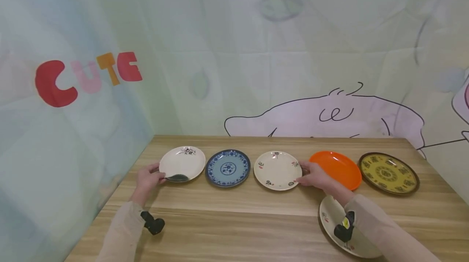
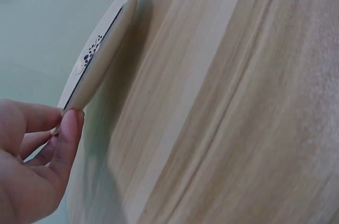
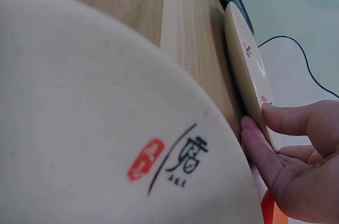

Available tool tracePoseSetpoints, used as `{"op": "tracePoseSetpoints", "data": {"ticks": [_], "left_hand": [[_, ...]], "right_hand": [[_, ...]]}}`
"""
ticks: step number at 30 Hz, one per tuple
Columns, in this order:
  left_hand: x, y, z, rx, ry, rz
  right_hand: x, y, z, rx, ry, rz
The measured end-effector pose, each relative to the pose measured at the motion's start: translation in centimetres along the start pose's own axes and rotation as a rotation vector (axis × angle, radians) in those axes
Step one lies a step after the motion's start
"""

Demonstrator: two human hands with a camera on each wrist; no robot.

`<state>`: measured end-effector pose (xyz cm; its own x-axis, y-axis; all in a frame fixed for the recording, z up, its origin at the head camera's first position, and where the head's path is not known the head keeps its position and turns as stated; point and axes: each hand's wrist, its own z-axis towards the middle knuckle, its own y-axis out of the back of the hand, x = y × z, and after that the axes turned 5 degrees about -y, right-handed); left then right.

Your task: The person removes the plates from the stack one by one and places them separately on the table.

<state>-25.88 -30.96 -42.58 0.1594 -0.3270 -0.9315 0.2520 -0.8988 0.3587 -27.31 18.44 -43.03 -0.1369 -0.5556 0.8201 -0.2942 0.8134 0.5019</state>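
Observation:
At the left end of a row of plates, my left hand (image 1: 148, 178) pinches the rim of a white plate (image 1: 179, 162) with a dark flower print and a dark green patch. In the left wrist view its thumb and fingers (image 2: 69, 134) meet on that plate's edge. My right hand (image 1: 314, 175) holds the right rim of a cream plate (image 1: 276, 170) with small red and black marks, mid-row. The right wrist view has the thumb (image 3: 288, 118) on top of this plate's rim and fingers at its underside. A blue patterned plate (image 1: 228, 168) lies between the two held plates.
Right of the cream plate lie an orange plate (image 1: 338, 168) and a dark-rimmed yellow-green plate (image 1: 389, 173). Another cream plate (image 1: 331, 225) sits nearer, partly under my right forearm. The wooden table (image 1: 227, 229) meets a printed curtain (image 1: 205, 70) at its back edge.

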Motion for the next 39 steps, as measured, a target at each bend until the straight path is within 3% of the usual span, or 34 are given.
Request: {"op": "tracePoseSetpoints", "data": {"ticks": [8, 15, 39], "left_hand": [[0.4, -0.3, 0.0, 0.004, 0.003, -0.006], [0.8, -0.4, -0.1, 0.011, 0.032, -0.012], [1.3, -0.6, 0.0, 0.043, 0.03, 0.004]], "right_hand": [[0.0, -0.1, 0.0, -0.003, 0.01, -0.017], [0.0, -0.1, 0.1, 0.004, -0.01, 0.021], [0.2, -0.2, 0.0, 0.018, -0.041, 0.101]]}}
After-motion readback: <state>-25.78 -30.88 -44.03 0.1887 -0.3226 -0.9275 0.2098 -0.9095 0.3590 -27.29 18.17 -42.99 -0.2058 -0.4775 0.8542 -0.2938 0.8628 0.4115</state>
